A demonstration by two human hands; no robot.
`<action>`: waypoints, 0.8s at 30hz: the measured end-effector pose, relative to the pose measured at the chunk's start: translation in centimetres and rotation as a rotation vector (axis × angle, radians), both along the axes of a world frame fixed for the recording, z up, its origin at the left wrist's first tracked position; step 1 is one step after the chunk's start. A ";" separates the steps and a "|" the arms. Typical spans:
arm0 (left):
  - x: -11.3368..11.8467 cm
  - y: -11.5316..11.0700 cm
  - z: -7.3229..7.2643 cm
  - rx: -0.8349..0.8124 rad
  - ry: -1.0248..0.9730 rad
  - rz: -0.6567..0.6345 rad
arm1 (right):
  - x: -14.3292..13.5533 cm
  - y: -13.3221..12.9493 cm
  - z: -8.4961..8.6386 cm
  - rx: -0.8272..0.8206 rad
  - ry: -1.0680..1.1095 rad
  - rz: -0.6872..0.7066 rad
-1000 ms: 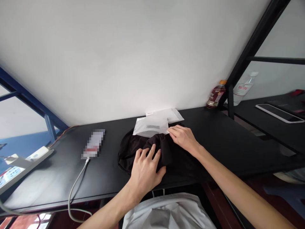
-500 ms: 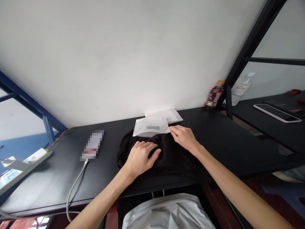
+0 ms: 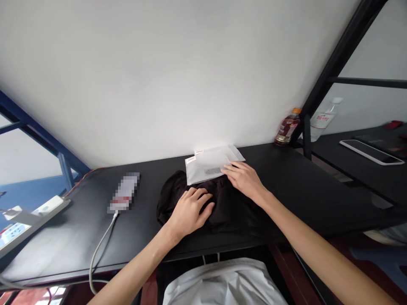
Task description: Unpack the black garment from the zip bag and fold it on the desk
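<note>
Two white translucent packets lie overlapping near the wall, the front packet (image 3: 203,167) partly covering the back packet (image 3: 233,153). The front one has a grey printed label and touches a heap of black cloth (image 3: 173,192). My right hand (image 3: 243,178) rests its spread fingertips on the right end of the front packet, gripping nothing. On the black cloth lies my left hand (image 3: 192,209), palm down with fingers apart and slightly bent, holding nothing.
A phone (image 3: 125,190) with a white cable lies on the black desk (image 3: 143,233) at left, beyond it a power strip (image 3: 47,212). At back right stand a dark drink bottle (image 3: 288,127) and a clear bottle (image 3: 324,120); another phone (image 3: 370,151) lies further right.
The front packet has shifted slightly right and turned, lying flatter over the back one. My right hand's fingers have gone from pinching its corner to lying spread on it. My left hand has barely moved.
</note>
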State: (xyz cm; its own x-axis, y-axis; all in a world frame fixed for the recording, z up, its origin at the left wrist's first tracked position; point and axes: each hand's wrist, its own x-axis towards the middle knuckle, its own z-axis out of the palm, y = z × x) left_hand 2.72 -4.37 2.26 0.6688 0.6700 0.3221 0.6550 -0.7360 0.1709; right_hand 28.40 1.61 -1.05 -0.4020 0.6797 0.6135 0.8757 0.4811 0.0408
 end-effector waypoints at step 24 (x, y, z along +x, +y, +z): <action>0.0 2.5 2.3 -0.311 -0.105 0.344 | 1.8 2.9 -0.8 -0.176 0.204 -0.098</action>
State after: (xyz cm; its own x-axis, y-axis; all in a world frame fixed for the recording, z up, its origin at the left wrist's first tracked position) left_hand 2.70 -1.90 4.54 0.3654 0.9224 0.1253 0.8191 -0.3826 0.4275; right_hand 30.23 4.51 -1.89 -0.2097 0.8125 0.5440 0.8999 0.3779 -0.2175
